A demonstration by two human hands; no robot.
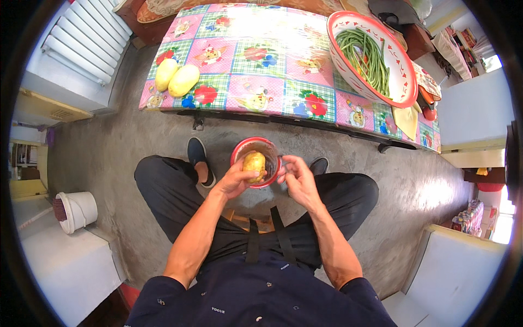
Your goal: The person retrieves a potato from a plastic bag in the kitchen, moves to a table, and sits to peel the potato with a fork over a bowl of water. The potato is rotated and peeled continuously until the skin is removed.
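Observation:
My left hand [236,178] holds a potato [254,165] over a red-rimmed bucket [273,148] that stands on the floor between my feet. The potato is yellow with some brownish patches of skin. To its right, my right hand [298,175] grips a small dark tool [281,160], blurred and partly covered by the fingers, perhaps a peeler. The tool is beside the bucket's right rim, apart from the potato. Bits of dark matter cling to the bucket's inner wall. Two pale, smooth potatoes [184,80] lie side by side at the table's near left corner.
Ahead is a low table with a patterned plastic tablecloth [257,94]. A large red-rimmed enamel basin [402,73] of long green beans [363,57] sits at its right, near a yellow cloth [407,122]. A white bucket [81,210] is at left.

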